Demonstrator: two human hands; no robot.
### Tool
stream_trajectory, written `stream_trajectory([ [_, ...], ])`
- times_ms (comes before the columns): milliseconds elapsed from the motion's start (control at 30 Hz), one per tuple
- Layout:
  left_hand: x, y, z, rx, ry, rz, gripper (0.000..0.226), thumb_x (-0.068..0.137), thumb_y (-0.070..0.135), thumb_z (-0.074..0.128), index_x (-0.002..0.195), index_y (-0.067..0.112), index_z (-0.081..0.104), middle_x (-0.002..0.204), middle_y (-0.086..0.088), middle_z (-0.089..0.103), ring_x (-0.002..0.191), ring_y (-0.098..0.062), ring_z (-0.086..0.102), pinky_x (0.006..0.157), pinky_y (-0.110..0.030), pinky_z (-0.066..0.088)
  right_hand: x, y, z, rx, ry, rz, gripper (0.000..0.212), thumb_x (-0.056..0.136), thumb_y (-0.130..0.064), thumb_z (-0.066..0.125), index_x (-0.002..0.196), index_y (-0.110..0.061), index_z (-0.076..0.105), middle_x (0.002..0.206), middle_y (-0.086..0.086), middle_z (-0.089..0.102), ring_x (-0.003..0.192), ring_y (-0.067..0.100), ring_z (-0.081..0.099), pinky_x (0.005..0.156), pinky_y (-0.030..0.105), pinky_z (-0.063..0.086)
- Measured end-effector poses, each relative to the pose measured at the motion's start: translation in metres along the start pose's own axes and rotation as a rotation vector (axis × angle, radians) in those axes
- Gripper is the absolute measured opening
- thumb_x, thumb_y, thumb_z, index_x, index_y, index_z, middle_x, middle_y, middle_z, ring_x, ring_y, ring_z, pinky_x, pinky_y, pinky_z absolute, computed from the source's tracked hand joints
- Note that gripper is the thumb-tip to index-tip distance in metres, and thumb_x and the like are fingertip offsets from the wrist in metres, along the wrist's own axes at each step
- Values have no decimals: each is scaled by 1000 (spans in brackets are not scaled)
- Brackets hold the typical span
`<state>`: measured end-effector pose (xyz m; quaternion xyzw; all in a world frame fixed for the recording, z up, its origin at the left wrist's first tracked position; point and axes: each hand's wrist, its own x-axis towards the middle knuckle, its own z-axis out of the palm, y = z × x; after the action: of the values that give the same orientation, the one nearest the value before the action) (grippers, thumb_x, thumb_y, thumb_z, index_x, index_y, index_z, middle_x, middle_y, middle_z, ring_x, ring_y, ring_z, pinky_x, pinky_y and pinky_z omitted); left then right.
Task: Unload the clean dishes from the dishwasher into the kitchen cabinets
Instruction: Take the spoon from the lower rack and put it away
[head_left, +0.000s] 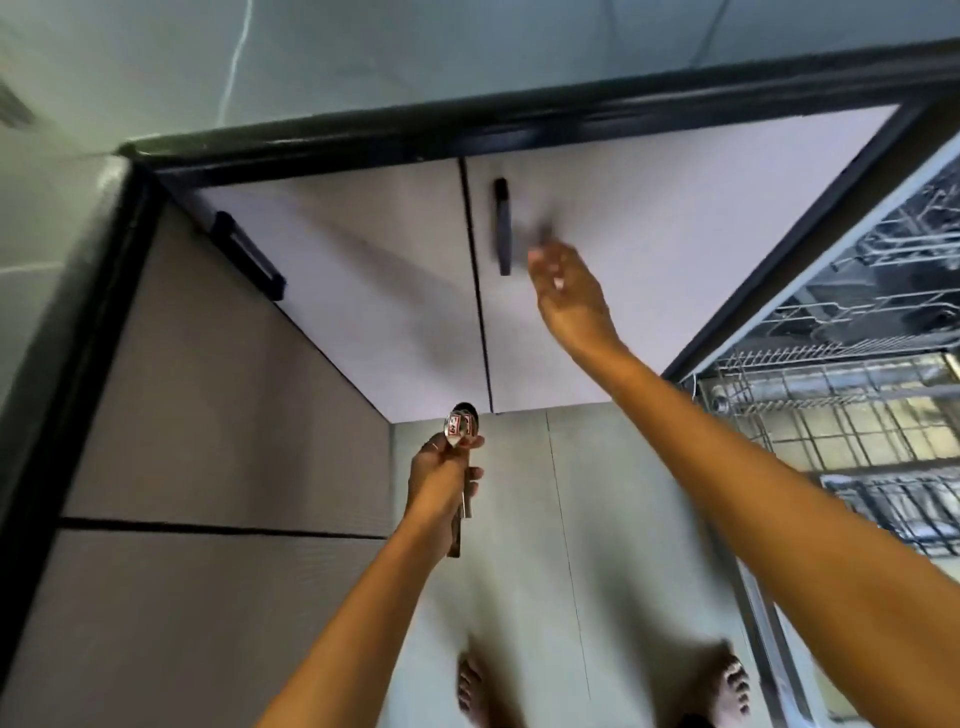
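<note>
left hand (441, 473) gripping spoons (461, 431), right hand (566, 280) near handle (503, 228)

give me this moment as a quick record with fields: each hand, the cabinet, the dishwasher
left hand: left hand holds spoons, bowls up, handles hanging below the grip
right hand: right hand reaches toward the door handle, fingers blurred, not yet on it
cabinet: cabinet doors closed; second handle on the left door
dishwasher: dishwasher open at right, wire racks showing
</note>
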<state>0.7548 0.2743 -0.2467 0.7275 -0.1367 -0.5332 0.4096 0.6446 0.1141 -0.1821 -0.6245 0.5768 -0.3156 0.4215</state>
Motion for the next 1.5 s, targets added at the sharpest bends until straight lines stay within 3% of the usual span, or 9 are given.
stream_trajectory([
  [200, 9, 7, -21, -12, -41, 45, 18, 97, 19, 50, 101, 24, 67, 80, 3, 66, 64, -12, 54, 62, -30, 43, 31, -44, 33, 157, 49, -20, 39, 98, -50, 31, 88, -20, 55, 80, -3, 60, 72, 9, 55, 70, 25, 44],
  [467, 12, -13, -30, 39, -29, 37, 25, 96, 19, 53, 119, 16, 62, 98, -7, 66, 58, -8, 57, 45, -16, 44, -43, -23, 16, 296, 170, 1, 47, 99, -44, 35, 65, -15, 50, 62, 0, 52, 59, 8, 49, 59, 20, 42],
  [600, 3, -3, -17, 121, -52, 34, 25, 94, 25, 55, 117, 18, 62, 82, -6, 63, 58, -9, 54, 50, -19, 42, -95, -11, -13, 342, 229, 66, 49, 101, -36, 34, 63, -10, 49, 61, 5, 50, 59, 11, 48, 57, 10, 41],
  [800, -11, 26, 25, 112, -164, 107, 23, 97, 13, 50, 120, 10, 55, 105, -8, 60, 46, -4, 54, 36, -13, 37, -151, 6, -62, 516, 344, 138, 49, 102, -19, 34, 66, 9, 51, 57, 16, 35, 46, 10, 33, 47, 12, 34],
  [967, -3, 39, 74, 149, -279, 103, 11, 95, 8, 53, 106, 11, 55, 85, -3, 59, 40, -3, 56, 39, -16, 38, -176, 14, -101, 656, 539, 251, 51, 96, -13, 44, 46, -15, 49, 39, -7, 40, 36, 3, 35, 40, 13, 36],
  [1233, 38, 47, 144, 384, -336, 91, 6, 95, 10, 53, 95, 15, 56, 92, -5, 59, 40, -8, 49, 33, -14, 28, -189, 54, -167, 646, 775, 387, 40, 97, -5, 39, 59, -15, 41, 52, 0, 45, 45, 7, 41, 49, 21, 29],
  [1300, 60, 50, 157, 436, -343, 145, 15, 95, 11, 53, 82, 17, 54, 80, -6, 55, 28, -2, 44, 31, -10, 23, -187, 66, -176, 620, 745, 348, 44, 94, -9, 45, 51, -16, 48, 44, -8, 48, 41, 6, 43, 43, 20, 31],
  [1400, 100, 54, 171, 479, -303, 174, 26, 94, 13, 53, 69, 17, 48, 56, -1, 48, 23, -2, 36, 33, -7, 19, -185, 73, -179, 613, 772, 358, 19, 75, -25, 47, 58, -18, 48, 54, -4, 43, 44, 6, 39, 43, 20, 30],
  [1500, 132, 60, 176, 455, -234, 145, 31, 96, 11, 42, 66, 18, 42, 59, -2, 43, 21, -3, 29, 33, -5, 15, -187, 68, -176, 655, 761, 384, 13, 77, -27, 50, 75, -18, 41, 64, -2, 45, 44, -1, 46, 50, 20, 37],
])
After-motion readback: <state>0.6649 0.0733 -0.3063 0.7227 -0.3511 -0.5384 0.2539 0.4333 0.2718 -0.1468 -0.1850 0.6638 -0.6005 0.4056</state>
